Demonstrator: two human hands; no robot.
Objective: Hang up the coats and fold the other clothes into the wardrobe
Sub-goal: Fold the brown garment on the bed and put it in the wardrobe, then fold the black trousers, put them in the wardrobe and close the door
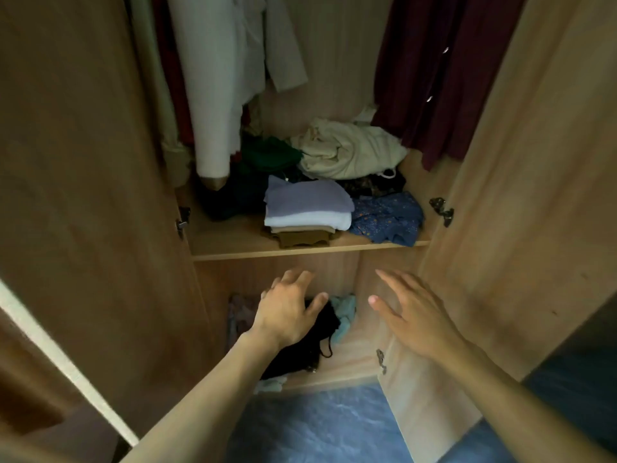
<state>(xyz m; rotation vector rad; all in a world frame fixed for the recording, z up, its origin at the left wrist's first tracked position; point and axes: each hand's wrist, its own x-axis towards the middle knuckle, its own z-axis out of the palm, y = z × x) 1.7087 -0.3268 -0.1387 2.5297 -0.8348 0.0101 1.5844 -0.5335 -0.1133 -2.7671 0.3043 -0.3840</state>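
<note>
Risk: left hand (287,315) and right hand (417,320), fingers spread and empty, could topple folded stack (309,212) at 12 o'clock when reaching.

Your two bare forearms reached forward and slightly inward from the lower corners of the view. Your left hand (287,312) was palm down, wrist a little bent, its fingers spread and loosely curved with the thumb splayed to the right; it held nothing. Your right hand (414,315) was also palm down, fingers straight and close together, pointing up and to the left, thumb stretched toward the other hand. The hands were near each other but apart.
</note>
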